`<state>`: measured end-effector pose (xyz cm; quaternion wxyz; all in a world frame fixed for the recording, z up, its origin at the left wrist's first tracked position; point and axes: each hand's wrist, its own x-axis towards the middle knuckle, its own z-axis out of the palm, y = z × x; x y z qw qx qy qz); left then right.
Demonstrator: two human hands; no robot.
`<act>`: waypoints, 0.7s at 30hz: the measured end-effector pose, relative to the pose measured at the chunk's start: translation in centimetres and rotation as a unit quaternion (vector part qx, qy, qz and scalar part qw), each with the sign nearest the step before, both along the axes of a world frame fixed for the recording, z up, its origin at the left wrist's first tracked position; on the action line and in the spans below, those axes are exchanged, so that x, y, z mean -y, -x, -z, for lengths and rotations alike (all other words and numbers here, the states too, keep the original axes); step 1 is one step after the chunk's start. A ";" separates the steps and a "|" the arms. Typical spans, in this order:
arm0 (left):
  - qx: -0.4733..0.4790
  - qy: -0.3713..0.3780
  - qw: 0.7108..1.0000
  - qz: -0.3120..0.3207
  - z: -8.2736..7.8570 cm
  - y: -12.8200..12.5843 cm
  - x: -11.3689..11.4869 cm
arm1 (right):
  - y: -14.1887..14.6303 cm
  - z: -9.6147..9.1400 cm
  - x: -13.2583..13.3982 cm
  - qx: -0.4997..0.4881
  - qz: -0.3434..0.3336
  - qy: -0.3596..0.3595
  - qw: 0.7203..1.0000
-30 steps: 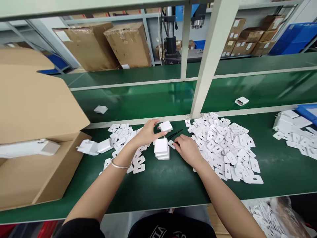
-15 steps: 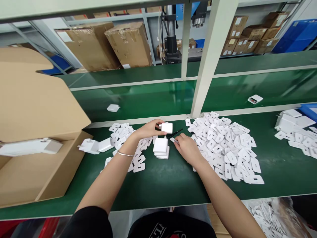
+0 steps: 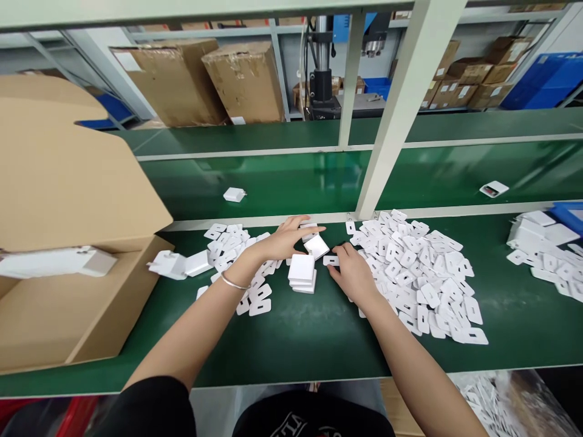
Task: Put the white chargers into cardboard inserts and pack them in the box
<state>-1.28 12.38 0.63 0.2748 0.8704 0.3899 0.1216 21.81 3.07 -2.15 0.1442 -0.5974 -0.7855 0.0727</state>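
Observation:
My left hand (image 3: 288, 241) is open, its fingers stretched out over the bench. Right at its fingertips, a white charger block (image 3: 317, 246) lies tilted. Another white piece (image 3: 310, 227) is partly covered by those fingers. Just in front stands a short stack of white charger blocks (image 3: 301, 267). Between thumb and fingers, my right hand (image 3: 353, 274) pinches a small white slotted plate (image 3: 331, 260), to the right of the stack. Beside this hand spreads a large heap of similar slotted plates (image 3: 421, 273). A smaller group of plates (image 3: 260, 306) lies around my left wrist.
An open cardboard box (image 3: 113, 303) stands at the left, with white chargers (image 3: 168, 264) beside it. Behind the green bench (image 3: 310, 346) rises a slanted metal post (image 3: 392, 115). Single chargers lie on the back ledge (image 3: 282, 182). More white parts (image 3: 537, 243) are at far right.
My left hand has let go of the charger block, which now lies behind the stack, and its fingers have spread. The plate in my right hand shows more fully. The view has shifted slightly.

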 end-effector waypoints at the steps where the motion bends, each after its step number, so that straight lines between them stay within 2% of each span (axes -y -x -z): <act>1: -0.012 -0.012 1.000 0.016 -0.3 -0.2 -0.1 | -0.1 0.0 0.0 0.000 -0.003 0.001 1.000; 5: 0.006 -0.049 0.997 0.063 -1.4 -0.9 -0.5 | -0.4 -0.1 -0.3 0.002 -0.020 -0.006 1.000; 7: 0.054 -0.043 0.997 0.046 -2.0 -0.8 -0.4 | -0.5 -0.2 -0.3 0.003 -0.021 -0.006 1.000; 9: 0.141 -0.007 0.990 0.009 -2.6 -0.4 0.1 | -0.4 -0.5 -0.3 0.006 -0.011 0.003 1.000; 11: 0.254 0.061 0.965 -0.030 -3.2 -0.1 1.3 | -0.4 -0.7 -0.1 0.008 0.001 0.020 1.000; 13: 0.353 0.138 0.924 -0.055 -3.6 -0.1 3.0 | -0.2 -0.9 0.1 0.012 0.007 0.036 0.999; 15: 0.414 0.201 0.885 -0.069 -3.8 -0.4 5.1 | -0.1 -1.0 0.3 0.009 0.010 0.039 0.999; 18: 0.459 0.232 0.854 -0.084 -3.6 -1.1 7.9 | 0.0 -1.4 0.6 -0.080 0.014 0.002 0.997; 21: 0.490 0.206 0.843 -0.086 -2.9 -1.7 9.9 | 0.0 -2.1 0.9 -0.249 -0.014 -0.056 0.967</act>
